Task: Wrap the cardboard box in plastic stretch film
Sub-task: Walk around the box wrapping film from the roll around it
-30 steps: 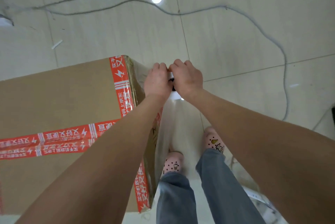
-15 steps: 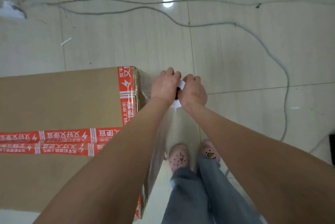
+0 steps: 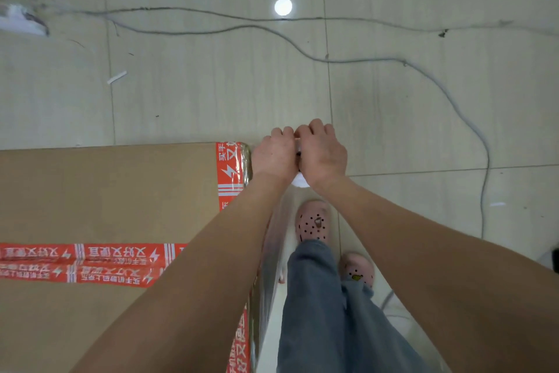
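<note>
A large brown cardboard box with red printed tape fills the left half of the view. Clear stretch film runs down its right side and clings round its far right corner. Just beyond that corner, my left hand and my right hand sit side by side, both curled round the upright roll of stretch film. Only a white bit of the roll shows between and below the hands; the rest is hidden.
Grey cables snake across the tiled floor ahead and down the right side. A white scrap lies on the floor to the left. My feet in pink clogs stand right beside the box.
The hands with the roll have moved forward along the box's right side to just past its far corner. My feet have stepped forward, and the box top now fills more of the left.
</note>
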The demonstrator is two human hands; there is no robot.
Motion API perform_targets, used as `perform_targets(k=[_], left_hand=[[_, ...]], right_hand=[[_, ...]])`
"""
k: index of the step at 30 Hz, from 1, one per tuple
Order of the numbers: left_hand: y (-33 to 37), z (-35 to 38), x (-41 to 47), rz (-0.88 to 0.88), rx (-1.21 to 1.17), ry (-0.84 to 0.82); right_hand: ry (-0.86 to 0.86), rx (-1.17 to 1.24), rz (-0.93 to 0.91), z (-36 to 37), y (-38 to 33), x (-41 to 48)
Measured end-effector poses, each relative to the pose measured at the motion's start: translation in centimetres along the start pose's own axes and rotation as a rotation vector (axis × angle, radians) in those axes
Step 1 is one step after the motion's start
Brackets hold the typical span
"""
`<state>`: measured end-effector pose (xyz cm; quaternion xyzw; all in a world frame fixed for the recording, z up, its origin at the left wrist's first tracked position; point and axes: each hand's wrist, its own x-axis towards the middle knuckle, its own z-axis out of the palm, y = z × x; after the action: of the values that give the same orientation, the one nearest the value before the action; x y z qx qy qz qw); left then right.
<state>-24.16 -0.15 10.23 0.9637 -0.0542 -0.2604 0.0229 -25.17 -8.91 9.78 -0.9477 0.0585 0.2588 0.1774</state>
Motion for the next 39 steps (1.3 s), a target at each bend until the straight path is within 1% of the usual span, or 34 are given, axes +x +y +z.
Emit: perform_targets(k=[2, 4, 5, 6, 8, 9, 11, 12, 14, 16, 18, 19, 22, 23, 24, 25, 29, 31, 34, 36, 39], left_hand=[[0.1, -0.2, 0.2, 0.023, 0.002, -0.010], [0.6, -0.1, 0.4, 0.100, -0.005, -0.024], [0.9, -0.1, 0.5, 0.145, 0.005, -0.023], [1.2, 0.1, 0.7, 0.181, 0.017, -0.017], [1.5, 0.4, 1.1, 0.208, 0.015, 0.000], [1.5, 0.3, 1.5, 0.194, -0.008, 0.004], [1.1, -0.1, 2.2, 0.124, -0.075, 0.002], [0.8, -0.3, 2.5, 0.079, -0.111, 0.011], [0.1, -0.4, 2.8, -0.020, -0.187, 0.036], [-0.5, -0.4, 2.7, -0.112, -0.249, 0.061], [-0.7, -0.4, 2.7, -0.161, -0.256, 0.067], [-0.6, -0.4, 2.8, -0.179, -0.248, 0.054], [0.1, -1.0, 3.2, -0.219, -0.218, 0.002], [0.4, -1.3, 3.5, -0.206, -0.201, -0.006], [0.7, -1.5, 3.7, -0.173, -0.176, -0.011], [1.0, -1.7, 4.1, -0.123, -0.145, -0.016], [1.3, -2.3, 5.5, 0.099, -0.006, -0.054], [0.9, -2.6, 6.3, 0.138, 0.020, -0.039], [-0.1, -3.2, 7.1, 0.094, -0.013, -0.030], [-1.2, -3.7, 7.4, 0.009, -0.084, -0.041], [-3.1, -4.5, 7.6, -0.147, -0.198, -0.051]], right_hand=[[0.021, 0.128, 0.160, 0.5, 0.2, -0.1], [0.034, 0.284, 0.348, 0.8, 0.6, -0.4], [0.040, 0.314, 0.396, 1.0, 0.9, -0.5], [0.048, 0.306, 0.399, 1.0, 1.1, -0.5], [0.069, 0.248, 0.326, 1.0, 1.6, 0.0], [0.077, 0.237, 0.292, 0.9, 1.8, 0.5], [0.057, 0.252, 0.246, -0.1, 1.7, 1.8], [0.035, 0.235, 0.195, -0.4, 1.5, 2.5], [-0.007, 0.088, 0.027, -1.1, 0.6, 3.4], [-0.011, -0.030, -0.110, -1.5, -0.2, 4.0], [-0.005, -0.031, -0.132, -1.3, -0.6, 4.2], [0.004, 0.014, -0.074, -1.2, -0.6, 4.2], [0.028, 0.311, 0.313, -0.9, 0.3, 3.9], [0.021, 0.399, 0.411, -0.8, 0.6, 3.6], [0.006, 0.444, 0.457, -0.8, 0.8, 3.5], [-0.008, 0.460, 0.464, -0.9, 0.9, 3.4], [0.015, 0.455, 0.403, -1.6, 0.5, 4.3], [0.040, 0.417, 0.370, -1.8, 0.4, 4.9], [0.058, 0.335, 0.277, -2.1, -0.1, 6.0], [0.057, 0.303, 0.213, -2.4, -1.1, 7.0], [0.016, 0.328, 0.130, -2.7, -3.3, 8.4]])
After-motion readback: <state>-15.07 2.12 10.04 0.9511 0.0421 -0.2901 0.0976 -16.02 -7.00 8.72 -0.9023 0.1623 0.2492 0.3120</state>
